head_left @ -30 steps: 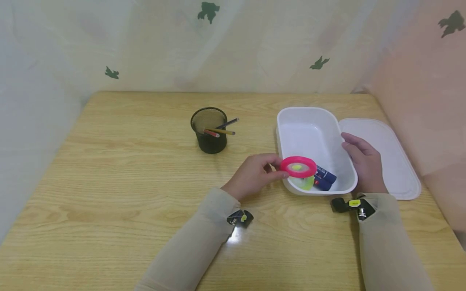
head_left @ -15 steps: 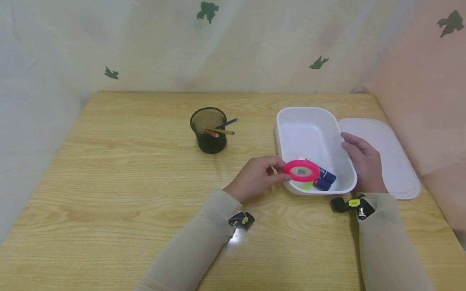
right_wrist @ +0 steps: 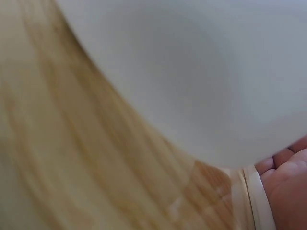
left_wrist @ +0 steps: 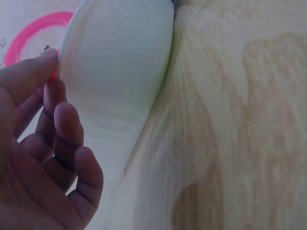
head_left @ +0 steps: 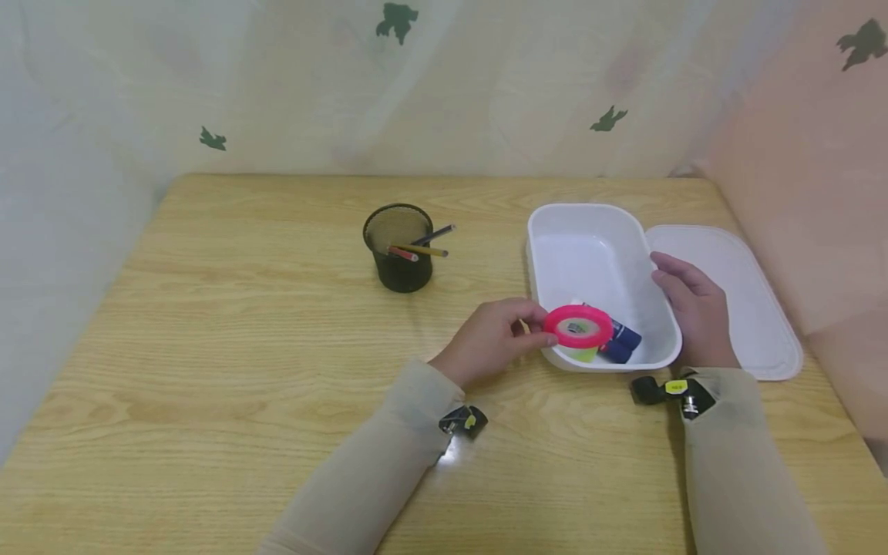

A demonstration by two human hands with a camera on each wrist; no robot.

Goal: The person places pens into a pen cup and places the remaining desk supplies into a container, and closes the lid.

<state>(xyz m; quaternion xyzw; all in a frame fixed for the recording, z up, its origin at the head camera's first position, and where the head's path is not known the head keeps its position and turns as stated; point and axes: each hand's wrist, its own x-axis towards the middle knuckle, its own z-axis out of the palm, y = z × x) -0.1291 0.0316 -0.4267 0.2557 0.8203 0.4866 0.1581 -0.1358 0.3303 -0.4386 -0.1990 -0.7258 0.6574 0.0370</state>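
Note:
My left hand (head_left: 491,338) pinches the edge of a bright pink ring (head_left: 579,326), which looks like a roll of tape, between thumb and fingers. The ring is held over the near left corner of a white plastic box (head_left: 586,266). Under it in the box show a yellow-green piece (head_left: 584,354), mostly hidden, and two dark blue cylinders (head_left: 620,346) side by side. In the left wrist view, the thumb (left_wrist: 33,72) lies on the pink ring beside the box wall. My right hand (head_left: 696,312) holds the box's right rim, its fingertips at the edge.
A white lid (head_left: 752,308) lies flat right of the box, partly behind the right hand. A black mesh pen holder (head_left: 405,275) with several pencils (head_left: 423,250) leaning out stands left of the box. A pale curtain with green bird shapes hangs behind the wooden table (head_left: 243,324).
My left hand has moved the pink ring slightly right and toward me, so it covers more of the yellow-green piece. The right hand and the box have stayed in place.

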